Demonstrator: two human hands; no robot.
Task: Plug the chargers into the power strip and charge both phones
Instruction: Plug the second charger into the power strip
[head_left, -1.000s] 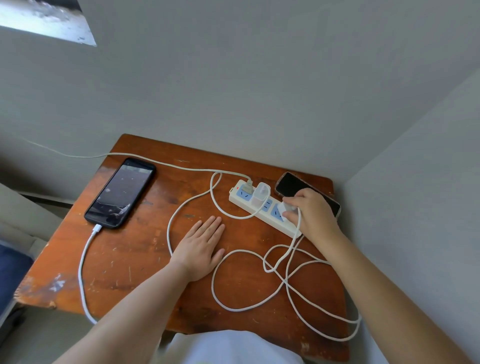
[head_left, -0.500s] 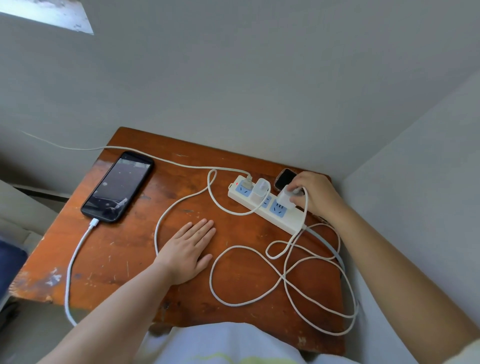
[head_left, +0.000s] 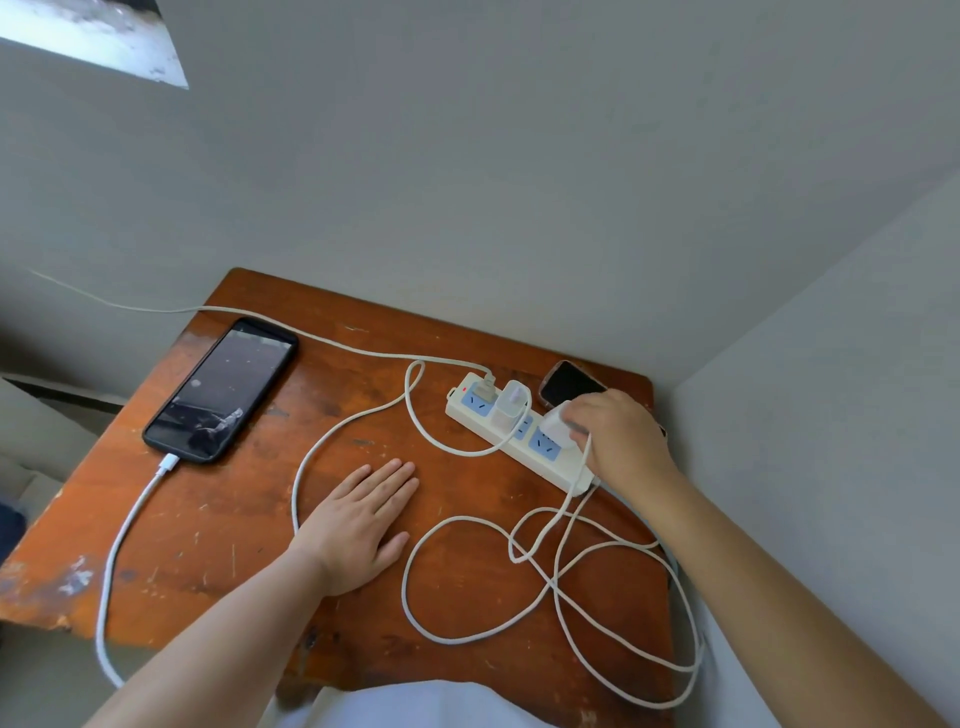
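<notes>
While R hand (head_left: 618, 441) pinches 2nd charger (head_left: 558, 428) over strip (head_left: 519, 436) at bench (head_left: 249, 530) far right, L hand (head_left: 363, 514) lies flat, fingers spread. Step: seating 2nd plug; next needs prongs lined w/ blue socket, firm push. Count: 2 phones, left (head_left: 221, 389) cabled, right (head_left: 569, 383) behind strip; 2 chargers, 1 (head_left: 511, 410) plugged in.
</notes>
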